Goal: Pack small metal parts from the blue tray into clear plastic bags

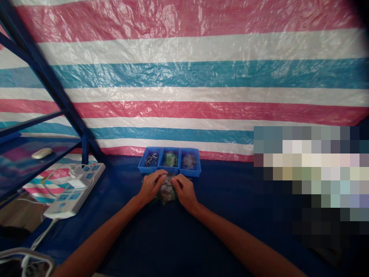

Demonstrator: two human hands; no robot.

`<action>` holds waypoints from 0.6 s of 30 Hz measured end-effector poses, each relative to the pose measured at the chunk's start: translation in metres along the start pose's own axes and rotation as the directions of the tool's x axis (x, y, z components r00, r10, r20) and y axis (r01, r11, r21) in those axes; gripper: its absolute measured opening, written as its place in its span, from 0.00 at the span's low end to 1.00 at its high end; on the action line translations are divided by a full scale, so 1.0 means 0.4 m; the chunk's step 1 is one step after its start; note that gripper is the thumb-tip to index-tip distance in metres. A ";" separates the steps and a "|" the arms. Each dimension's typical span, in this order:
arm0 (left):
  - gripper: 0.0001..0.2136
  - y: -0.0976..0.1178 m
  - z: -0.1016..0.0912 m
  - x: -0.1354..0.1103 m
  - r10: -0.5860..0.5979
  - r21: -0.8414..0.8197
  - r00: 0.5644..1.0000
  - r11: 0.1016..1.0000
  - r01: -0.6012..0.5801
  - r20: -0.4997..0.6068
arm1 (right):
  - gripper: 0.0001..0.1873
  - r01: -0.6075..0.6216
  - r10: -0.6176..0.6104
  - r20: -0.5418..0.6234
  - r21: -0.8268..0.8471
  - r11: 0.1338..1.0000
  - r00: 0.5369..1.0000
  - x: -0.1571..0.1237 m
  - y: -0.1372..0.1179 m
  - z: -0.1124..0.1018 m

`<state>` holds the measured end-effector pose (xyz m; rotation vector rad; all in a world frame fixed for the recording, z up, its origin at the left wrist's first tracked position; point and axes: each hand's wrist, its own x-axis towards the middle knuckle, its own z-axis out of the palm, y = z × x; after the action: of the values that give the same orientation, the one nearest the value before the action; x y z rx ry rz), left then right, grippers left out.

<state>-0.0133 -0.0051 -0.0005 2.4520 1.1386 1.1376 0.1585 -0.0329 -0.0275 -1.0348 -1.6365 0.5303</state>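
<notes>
Both my hands rest close together on the dark blue table (230, 215), just in front of three small blue trays. My left hand (151, 187) and my right hand (184, 191) have their fingers curled and pinched on a clear plastic bag of small parts (166, 192) that lies between them. The left tray (150, 159) holds thin metal pins. Green pieces fill the middle tray (170, 159). In the right tray (190, 161) are darker small parts. What sits between my fingertips is too small to make out.
A white power strip (75, 188) with plugged cables lies at the left edge. A blue metal shelf frame (43, 127) stands left, with a white mouse (42, 153) on it. A striped tarpaulin (201, 77) hangs behind the table. A blurred patch covers the right side.
</notes>
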 end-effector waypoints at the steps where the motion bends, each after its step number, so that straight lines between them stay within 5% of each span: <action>1: 0.11 0.000 0.000 0.001 0.009 0.003 1.000 1.000 -0.009 0.005 | 0.15 -0.004 0.004 -0.004 -0.006 1.000 1.000 0.000 0.000 -0.001; 18: 0.12 0.005 -0.002 0.003 0.050 0.049 0.997 0.997 -0.052 0.057 | 0.19 -0.107 0.110 -0.065 0.053 0.993 0.992 -0.004 0.000 -0.007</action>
<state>-0.0122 -0.0057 0.0015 2.5480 1.1079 1.0592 0.1611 -0.0348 -0.0275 -1.0982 -1.5063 0.5985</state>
